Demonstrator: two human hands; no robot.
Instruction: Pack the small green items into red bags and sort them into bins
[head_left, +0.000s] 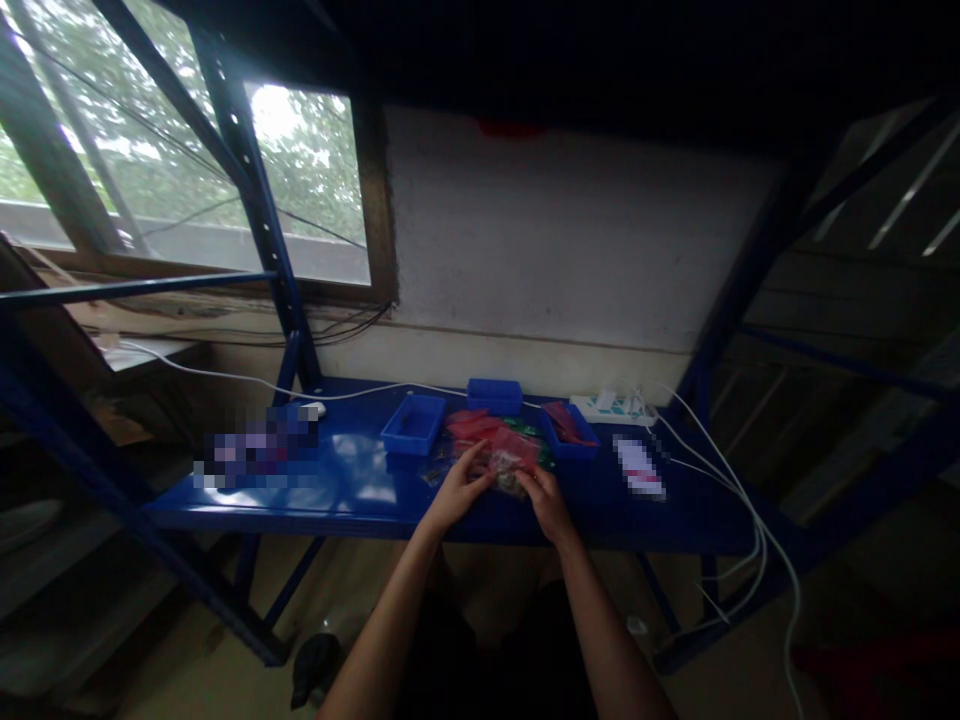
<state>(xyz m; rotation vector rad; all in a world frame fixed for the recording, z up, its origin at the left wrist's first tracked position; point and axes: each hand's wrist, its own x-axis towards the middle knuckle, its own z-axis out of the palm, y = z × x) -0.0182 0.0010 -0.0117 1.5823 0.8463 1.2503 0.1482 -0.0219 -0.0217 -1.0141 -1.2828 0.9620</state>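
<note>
My left hand [463, 488] and my right hand [547, 502] are close together over the front of the blue tabletop. Between them is a clear plastic bag [507, 472] with small pale contents that I cannot make out. The fingers of both hands are closed on its two sides. Right behind the bag lies a loose pile of red plastic packets [474, 426]. Some green packets [534, 430] show at the right of the pile. Left of my left hand, a few small clear or dark packets [437, 470] lie flat on the table.
Around the pile stand three blue bins: a left bin [412, 425], a back bin [495, 396] and a right bin [571, 440] with red packets in it. A white power strip [611, 408] and cables [720, 465] lie at the right. Blurred-out items lie at both sides.
</note>
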